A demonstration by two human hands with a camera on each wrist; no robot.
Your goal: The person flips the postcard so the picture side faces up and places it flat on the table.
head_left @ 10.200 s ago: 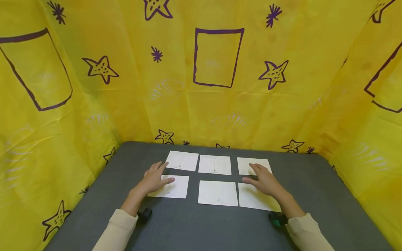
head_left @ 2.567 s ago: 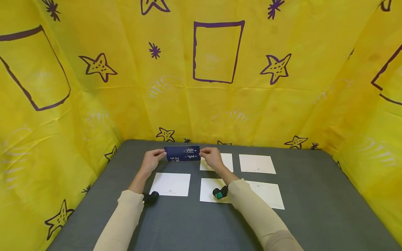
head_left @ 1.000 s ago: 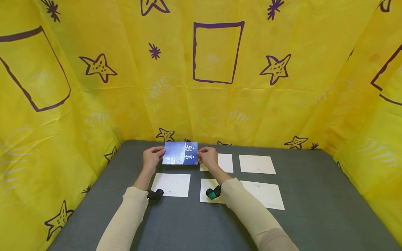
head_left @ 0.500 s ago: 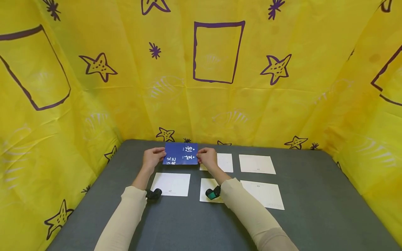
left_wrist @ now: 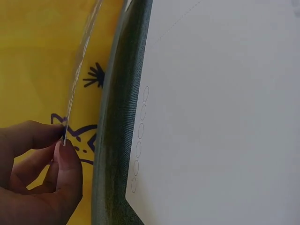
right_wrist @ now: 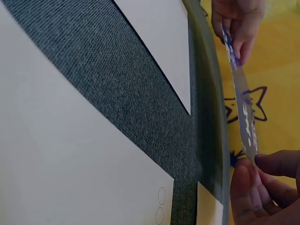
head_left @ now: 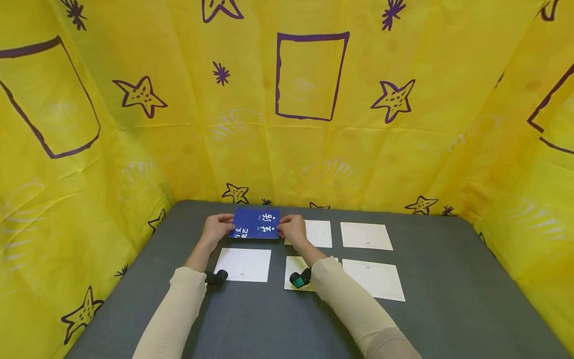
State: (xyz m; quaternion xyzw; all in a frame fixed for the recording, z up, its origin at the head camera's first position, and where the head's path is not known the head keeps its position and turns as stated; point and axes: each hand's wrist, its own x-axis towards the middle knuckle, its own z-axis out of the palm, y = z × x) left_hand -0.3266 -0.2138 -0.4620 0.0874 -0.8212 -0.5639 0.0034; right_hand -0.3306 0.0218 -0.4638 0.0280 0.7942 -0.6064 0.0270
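A blue postcard (head_left: 255, 223) with white characters is held up at the back left of the table, its printed side toward the head camera. My left hand (head_left: 217, 228) pinches its left edge between thumb and fingers, and my right hand (head_left: 293, 230) pinches the right edge. In the left wrist view the postcard (left_wrist: 77, 70) appears almost edge-on, raised off the tabletop. The right wrist view has both hands at opposite ends of it. Just in front lies a white-backed postcard (head_left: 244, 264), face down. Another white postcard (head_left: 319, 233) lies behind my right hand, partly covered by it.
More white postcards lie flat: one at the back right (head_left: 366, 235), one at the front right (head_left: 376, 279), and one at the front middle (head_left: 291, 264) partly under my right forearm. Yellow patterned cloth (head_left: 309, 149) walls the grey table (head_left: 264, 324) at back and sides.
Earlier both hands hovered open above white postcards. The back-left one has since been lifted and its blue side turned to view. In the last half second it has sunk slightly, both hands with it.
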